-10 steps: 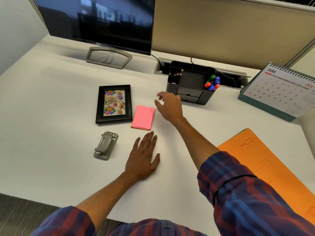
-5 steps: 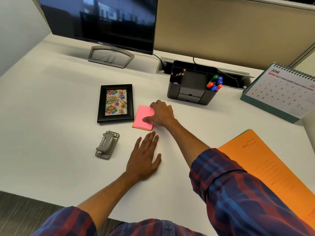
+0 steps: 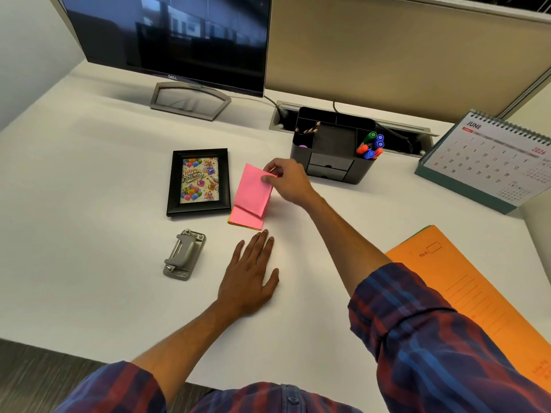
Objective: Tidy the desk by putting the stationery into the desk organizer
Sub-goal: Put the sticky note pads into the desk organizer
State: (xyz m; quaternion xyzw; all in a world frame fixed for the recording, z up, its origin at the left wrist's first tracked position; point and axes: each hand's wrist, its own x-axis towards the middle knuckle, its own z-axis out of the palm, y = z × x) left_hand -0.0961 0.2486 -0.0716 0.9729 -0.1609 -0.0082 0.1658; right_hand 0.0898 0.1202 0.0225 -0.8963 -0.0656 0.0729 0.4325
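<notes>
2 hands: right pinches pink sticky notes, left lies flat, spread

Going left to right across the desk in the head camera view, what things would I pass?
Grey metal hole punch → black picture frame with birthday card → pink sticky-note pad → black plastic desk organizer → orange paper folder → white desk calendar.

Left hand flat, palm down, right hand pinching, arm outstretched
</notes>
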